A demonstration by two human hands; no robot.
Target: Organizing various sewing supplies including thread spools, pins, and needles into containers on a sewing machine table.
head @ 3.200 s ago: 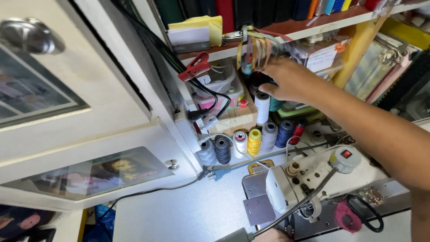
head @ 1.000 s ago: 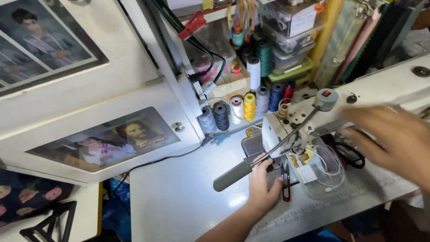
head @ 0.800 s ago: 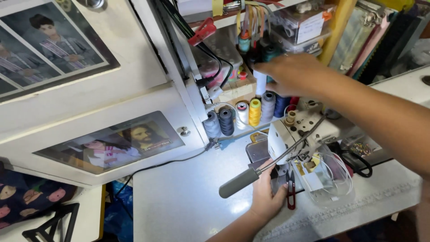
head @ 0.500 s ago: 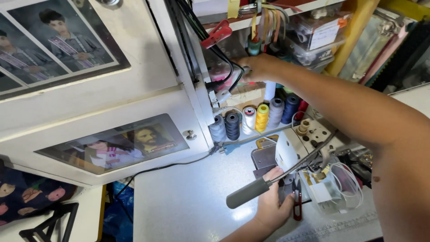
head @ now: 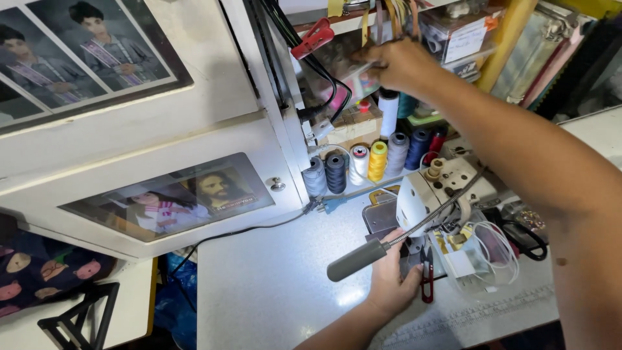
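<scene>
Six thread spools in a row at the table's far edge: two dark grey (head: 326, 174), one white (head: 358, 162), one yellow (head: 378, 161), one grey (head: 397, 153), one navy (head: 419, 148). One tall white spool (head: 388, 111) stands behind them on a cluttered shelf. Right hand (head: 396, 63) reaches far, fingers curled just above the tall white spool; grip unclear. Left hand (head: 392, 280) rests near, at the sewing machine (head: 435, 194) base, beside red snips (head: 427, 280); what it holds can't be told. One grey gooseneck lamp (head: 356, 259) crosses above it.

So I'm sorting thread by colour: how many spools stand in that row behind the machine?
6 at least: grey spool, dark spool, white spool, yellow spool, pale grey spool, navy spool. A red one beyond is partly hidden; more may sit behind the arm.
</scene>
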